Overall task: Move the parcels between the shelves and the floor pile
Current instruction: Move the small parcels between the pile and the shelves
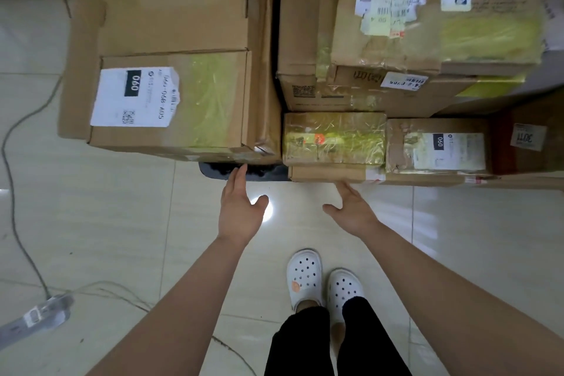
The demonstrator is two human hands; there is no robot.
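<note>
Left hand (241,207) and right hand (355,210), empty with fingers straight, reach spaced apart toward a taped parcel (334,139), likely to lift it

Left of the taped parcel (334,139), a black item (268,173) lies mostly hidden under the big carton (171,101); I cannot identify it. Above that parcel, stacked cartons (427,49) run off frame, labels blurred.

Parcels stacked on tiled floor (122,223). Left hand (239,210): fingers straight, tips at dark flat parcel (219,170) under large labelled box (171,101). Right hand (355,210): open, fingertips at flat carton (326,173) beneath yellow-taped parcel (334,137). White clogs (305,278) below; grey cable (18,162) left.
</note>
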